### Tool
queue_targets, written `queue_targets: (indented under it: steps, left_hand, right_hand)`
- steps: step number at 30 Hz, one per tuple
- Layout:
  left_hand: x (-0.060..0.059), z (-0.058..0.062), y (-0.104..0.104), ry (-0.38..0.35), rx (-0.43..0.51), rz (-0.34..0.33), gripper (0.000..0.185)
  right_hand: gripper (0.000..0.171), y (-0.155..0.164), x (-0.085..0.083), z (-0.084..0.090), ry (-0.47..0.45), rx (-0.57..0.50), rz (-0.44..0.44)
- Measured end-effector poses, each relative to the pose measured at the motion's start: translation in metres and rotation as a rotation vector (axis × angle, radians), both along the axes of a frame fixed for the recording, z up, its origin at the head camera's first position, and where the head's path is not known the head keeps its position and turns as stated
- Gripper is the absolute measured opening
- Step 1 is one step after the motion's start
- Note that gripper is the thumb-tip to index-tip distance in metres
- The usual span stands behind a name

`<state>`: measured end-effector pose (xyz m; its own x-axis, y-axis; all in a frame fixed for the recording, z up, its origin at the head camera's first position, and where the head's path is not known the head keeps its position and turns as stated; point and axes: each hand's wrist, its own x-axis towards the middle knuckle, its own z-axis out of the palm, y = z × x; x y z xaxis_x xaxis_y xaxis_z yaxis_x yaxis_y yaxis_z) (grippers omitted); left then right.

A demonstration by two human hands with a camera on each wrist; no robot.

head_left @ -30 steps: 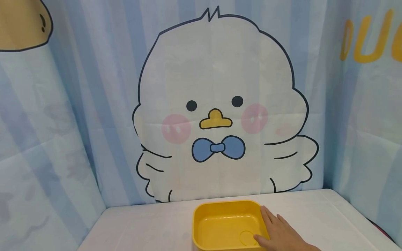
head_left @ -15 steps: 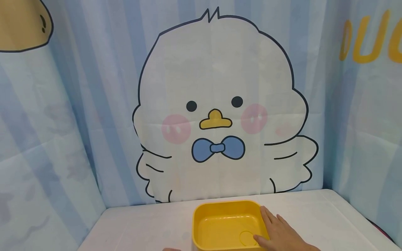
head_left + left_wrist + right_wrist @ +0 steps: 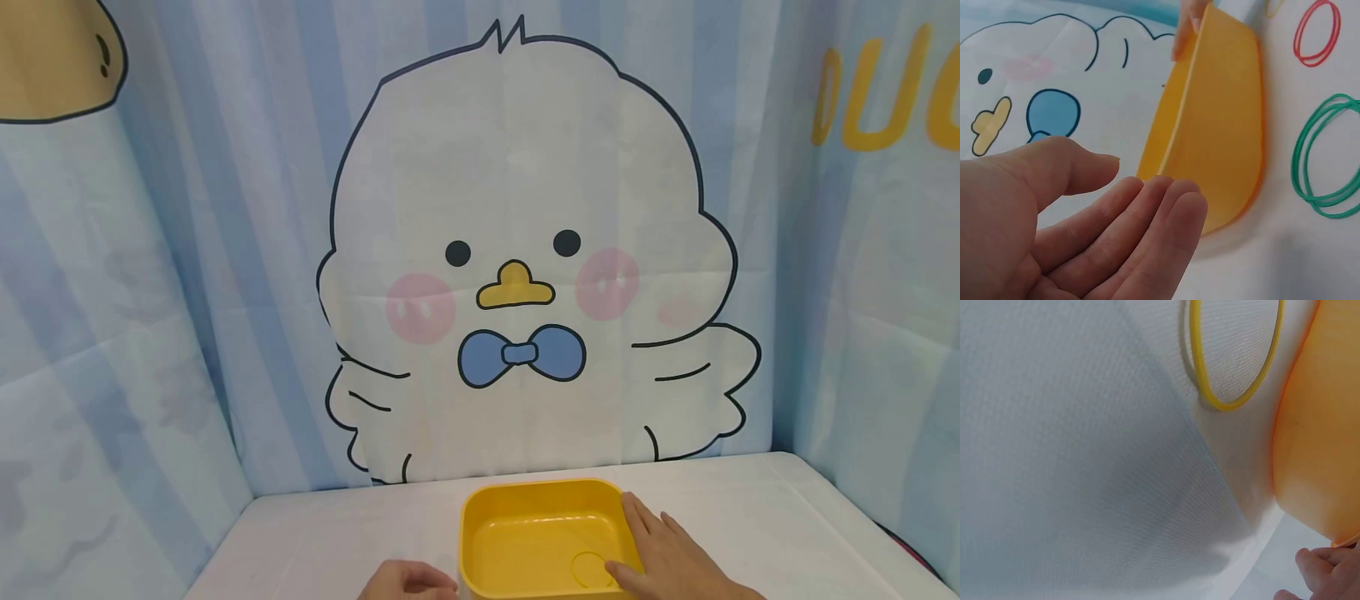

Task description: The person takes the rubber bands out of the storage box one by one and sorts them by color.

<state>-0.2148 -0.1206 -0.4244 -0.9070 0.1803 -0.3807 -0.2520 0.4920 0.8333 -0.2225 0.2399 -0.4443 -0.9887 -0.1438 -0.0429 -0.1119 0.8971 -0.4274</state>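
- The backdrop (image 3: 225, 250) is the largest thing: a blue-striped cloth behind the table, printed with a white duck (image 3: 517, 258) that wears a blue bow tie (image 3: 521, 354). Yellow letters (image 3: 885, 92) show at its upper right.
- The table (image 3: 750, 508) is covered in white cloth and runs along the bottom of the head view.
- The tub (image 3: 540, 537), yellow, with nothing in it and rounded corners, sits on the table at bottom centre, between the two hands.
- The right hand (image 3: 667, 554) lies on the tub's right rim, its fingers straight along the outside and the thumb over the edge inside. It looks like a light grip on the wall, though the frame's edge cuts off most of the hand.
- The left hand (image 3: 1079, 231) is just beside the tub's left wall. In the left wrist view its fingers are straight and together, palm turned toward the tub, with a thin gap between fingertips and plastic; it holds nothing.
- Green rings (image 3: 1329, 156) lie on the table beside the tub in the left wrist view, with red rings (image 3: 1317, 31) farther off.
- A yellow ring (image 3: 1235, 353) lies flat on the cloth near the tub's wall in the right wrist view.
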Motion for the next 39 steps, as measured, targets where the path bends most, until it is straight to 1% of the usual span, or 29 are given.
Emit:
queue_targets:
  steps: [2, 7, 10, 12, 15, 17, 25, 34, 39]
  left_hand:
    - [0.001, 0.008, 0.005, 0.001, 0.016, 0.026, 0.027]
    - [0.0, 0.024, 0.018, -0.007, 0.094, 0.038, 0.024]
    - [0.0, 0.032, 0.026, 0.015, 0.115, 0.03, 0.025]
    - [-0.001, 0.035, 0.032, 0.044, 0.119, 0.018, 0.026]
    - [-0.004, 0.038, 0.04, 0.081, 0.124, 0.003, 0.027]
    - [-0.007, 0.039, 0.045, 0.092, 0.132, -0.003, 0.028]
    - [-0.018, 0.044, 0.067, 0.104, 0.161, -0.015, 0.025]
    - [-0.029, 0.044, 0.085, 0.128, 0.255, -0.079, 0.023]
    - [-0.034, 0.043, 0.096, 0.14, 0.259, -0.096, 0.023]
  right_hand:
    - [0.102, 0.0, 0.0, 0.0, -0.001, -0.001, -0.002]
    - [0.102, 0.0, 0.0, 0.0, -0.002, -0.002, -0.004]
    - [0.102, 0.0, 0.0, 0.0, -0.003, 0.0, -0.006]
    - [0.102, 0.0, -0.001, -0.001, -0.003, 0.003, -0.007]
    - [0.102, 0.001, -0.001, -0.001, -0.001, 0.006, -0.006]
    - [0.102, 0.001, -0.001, -0.001, 0.0, 0.004, -0.004]
    - [0.103, 0.0, 0.0, -0.001, -0.003, -0.009, -0.007]
    - [0.104, 0.001, -0.001, -0.002, -0.004, -0.013, -0.003]
    - [0.105, 0.0, -0.001, -0.001, -0.01, -0.008, -0.01]
